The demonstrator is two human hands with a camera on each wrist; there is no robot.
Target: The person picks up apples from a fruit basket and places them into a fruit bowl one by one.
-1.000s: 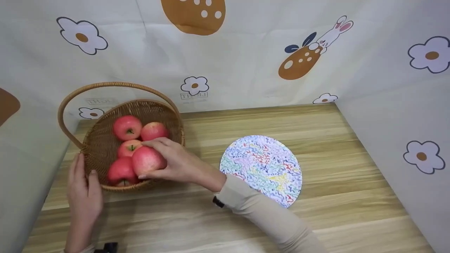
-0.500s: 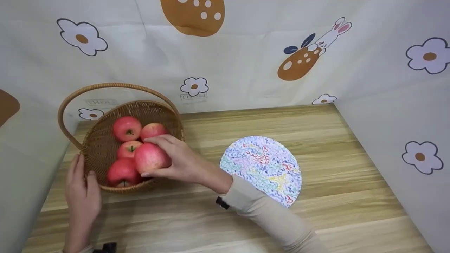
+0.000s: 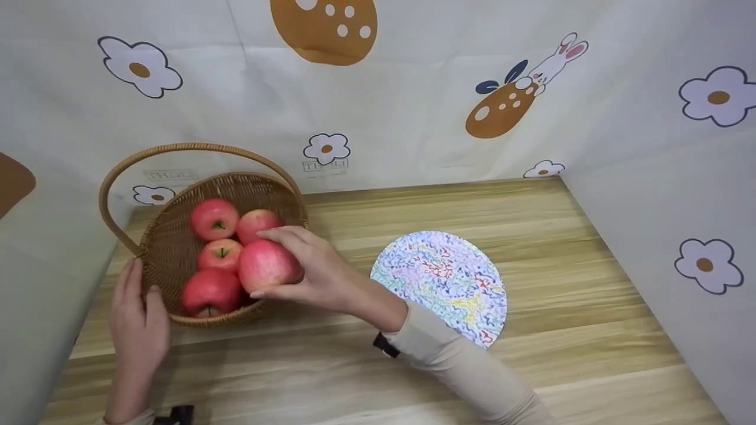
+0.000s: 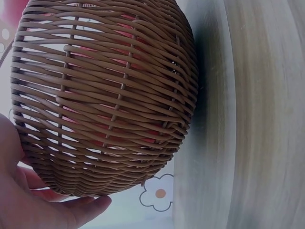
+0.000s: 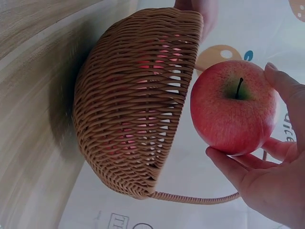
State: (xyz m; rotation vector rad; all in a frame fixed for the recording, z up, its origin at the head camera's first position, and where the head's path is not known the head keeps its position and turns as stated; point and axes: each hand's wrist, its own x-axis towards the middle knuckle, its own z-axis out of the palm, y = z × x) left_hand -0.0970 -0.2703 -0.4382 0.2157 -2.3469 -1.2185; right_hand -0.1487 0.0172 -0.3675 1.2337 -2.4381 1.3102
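In the head view my right hand [image 3: 322, 277] holds a red apple [image 3: 269, 265] between thumb and fingers, over the right front rim of a brown wicker basket [image 3: 162, 248]. The right wrist view shows that apple [image 5: 233, 109] stem toward the camera, raised past the basket's rim. Several more red apples [image 3: 214, 218] lie inside the basket. My left hand [image 3: 139, 330] touches the basket's left side from outside, fingers fairly straight near the handle's base. Seen by the left wrist camera, its fingers [image 4: 86, 210] lie along the end of the woven wall [image 4: 109, 95].
A round board [image 3: 440, 277] with a multicoloured squiggle pattern lies on the wood-grain table [image 3: 567, 295], partly covered by the right sleeve [image 3: 455, 354]. The basket's arched handle [image 3: 195, 146] stands up toward the printed cloth backdrop [image 3: 407, 88].
My right hand has moved a little to the right with the apple, from above the other apples to the basket's rim. The left hand stays at the basket's side.
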